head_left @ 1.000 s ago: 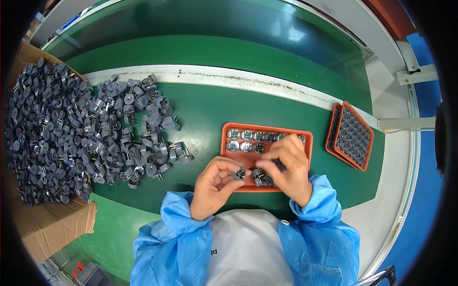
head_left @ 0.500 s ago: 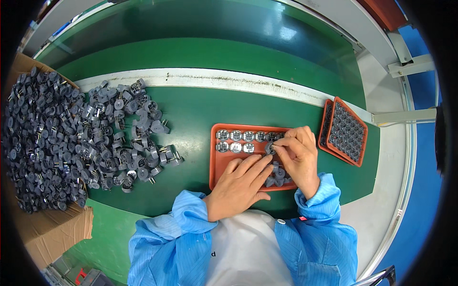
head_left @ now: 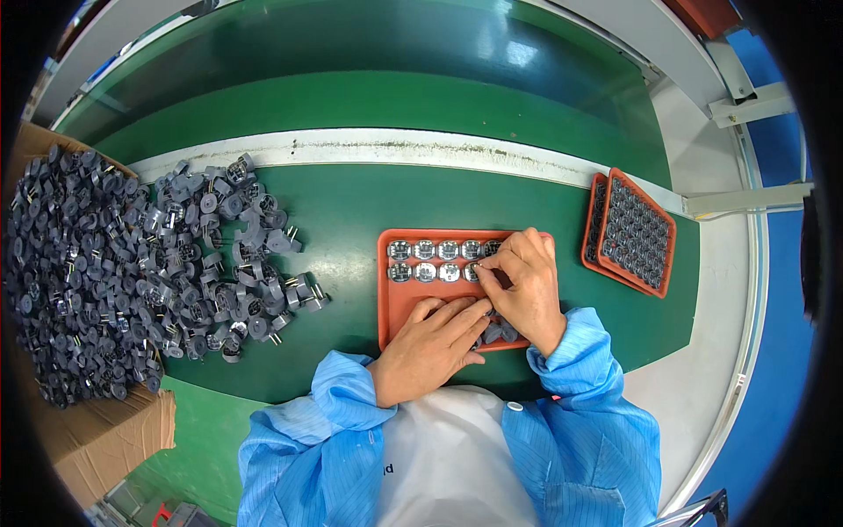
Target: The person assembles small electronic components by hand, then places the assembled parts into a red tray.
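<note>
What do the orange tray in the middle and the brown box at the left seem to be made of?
Orange tray: probably moulded plastic with a smooth, satin finish, judging by its even colour and rounded corners. Brown box: most likely cardboard, matte, because its surface looks creased and papery.

Round silver-faced parts (head_left: 425, 272), two rows, inside orange tray (head_left: 395, 307)

Brown cardboard box (head_left: 123, 443) far left, flap creased. Scuffed white strip (head_left: 386, 147) runs across green tabletop (head_left: 351, 202). Pale metal bar (head_left: 751, 200) at right, blue surface (head_left: 764, 351) beyond. Small red part (head_left: 162, 513) near lower left corner, kind unclear.
</note>
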Available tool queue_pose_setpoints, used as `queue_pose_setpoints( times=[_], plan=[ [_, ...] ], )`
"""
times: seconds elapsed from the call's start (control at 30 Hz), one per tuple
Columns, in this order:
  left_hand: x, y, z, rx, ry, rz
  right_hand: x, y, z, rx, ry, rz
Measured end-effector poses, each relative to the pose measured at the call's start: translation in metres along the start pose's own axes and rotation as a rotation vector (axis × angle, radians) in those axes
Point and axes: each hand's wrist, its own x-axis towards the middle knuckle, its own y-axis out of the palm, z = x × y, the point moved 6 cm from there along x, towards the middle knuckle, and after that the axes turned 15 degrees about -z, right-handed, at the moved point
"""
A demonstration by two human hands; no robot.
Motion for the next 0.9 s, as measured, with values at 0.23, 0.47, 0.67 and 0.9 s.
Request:
queue_pose_setpoints(
  times=[0.23,0.47,0.67,0.9],
  plan=[
    [0.000,-0.011,0.005,-0.102,-0.067,-0.073,0.000,-0.037,0.005,-0.021,0.053,0.088],
    [0.001,-0.013,0.006,-0.077,-0.113,-0.097,-0.022,-0.026,0.013,0.110,-0.001,0.340],
    [0.005,-0.007,0.001,0.044,-0.110,-0.020,-0.028,-0.018,0.000,0.246,0.088,0.212],
    [0.008,-0.002,-0.002,0.147,-0.083,-0.001,-0.040,-0.013,-0.020,0.350,0.479,0.240]
  ],
)
